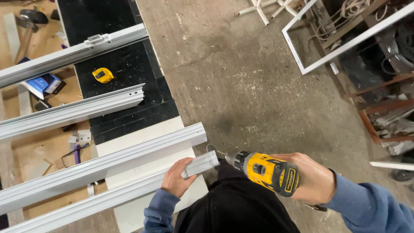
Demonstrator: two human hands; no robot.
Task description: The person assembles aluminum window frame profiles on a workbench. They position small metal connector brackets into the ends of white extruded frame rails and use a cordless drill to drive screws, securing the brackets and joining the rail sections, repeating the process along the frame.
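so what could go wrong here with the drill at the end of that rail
1. The left hand grips the rail right beside the drill bit, so a slip could send the bit into the fingers.
2. The rail end overhangs the bench and only that hand seems to steady it, with no clamp visible; it could twist or kick if the bit grabs.
3. The drill sits close over the dark trousers, so chips or the bit might catch the fabric.

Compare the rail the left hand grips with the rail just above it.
The gripped rail is held near its end by the left hand, with the drill in the right hand at that end; the upper rail lies untouched. The upper rail's end reaches further right. Both are long pale metal profiles, roughly parallel.
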